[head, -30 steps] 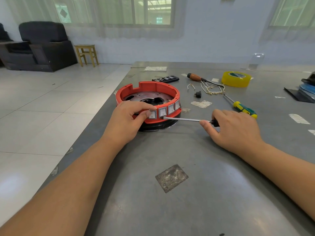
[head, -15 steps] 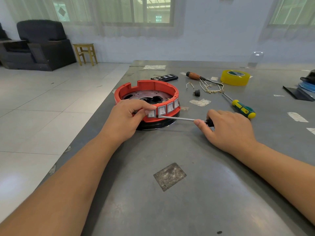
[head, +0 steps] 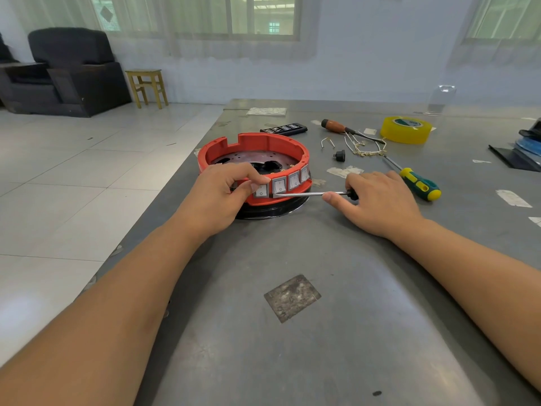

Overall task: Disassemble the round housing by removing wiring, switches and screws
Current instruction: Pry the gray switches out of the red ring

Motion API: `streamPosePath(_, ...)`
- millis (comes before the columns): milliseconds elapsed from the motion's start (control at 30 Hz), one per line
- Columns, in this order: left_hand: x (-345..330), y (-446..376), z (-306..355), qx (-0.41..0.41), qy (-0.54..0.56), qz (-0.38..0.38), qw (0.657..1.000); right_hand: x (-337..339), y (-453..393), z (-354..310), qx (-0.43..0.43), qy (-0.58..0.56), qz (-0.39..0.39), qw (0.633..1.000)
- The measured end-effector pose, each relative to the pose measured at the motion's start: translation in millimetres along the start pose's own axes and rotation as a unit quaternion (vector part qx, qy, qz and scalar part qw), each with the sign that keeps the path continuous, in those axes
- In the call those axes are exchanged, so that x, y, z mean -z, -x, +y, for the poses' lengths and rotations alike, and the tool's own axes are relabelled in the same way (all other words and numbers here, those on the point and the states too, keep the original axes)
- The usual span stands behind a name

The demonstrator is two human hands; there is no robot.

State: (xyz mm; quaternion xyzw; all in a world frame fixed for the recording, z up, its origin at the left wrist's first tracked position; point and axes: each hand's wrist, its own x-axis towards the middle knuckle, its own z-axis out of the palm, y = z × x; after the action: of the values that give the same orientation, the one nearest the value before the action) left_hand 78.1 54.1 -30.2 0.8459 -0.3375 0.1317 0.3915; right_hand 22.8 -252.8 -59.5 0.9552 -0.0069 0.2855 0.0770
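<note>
At frame centre the left hand (head: 225,194) pinches the red housing's (head: 254,148) rim while the right hand (head: 377,200) grips a screwdriver (head: 310,194) tipped under 1 switch (head: 279,186), seemingly prying; next calls for gentle levering.

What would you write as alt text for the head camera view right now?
A person's right hand holds a screwdriver, its tip at a rocker switch in a round red housing, while the left hand grips the housing's rim. A yellow-green screwdriver, tape roll and loose wires lie on the metal table.
</note>
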Motion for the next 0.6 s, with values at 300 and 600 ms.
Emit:
streamPosePath(300,2.4,-4.1,-3.1,-0.009,0.006,-0.041,0.999,-11.1,-20.7,7.0,0.018,-0.032,-0.023,0.999)
streamPosePath(600,4.0,-5.1,-1.5,-0.009,0.017,-0.060,0.998,-19.4,-35.3,11.2,0.043,-0.057,-0.049,0.996)
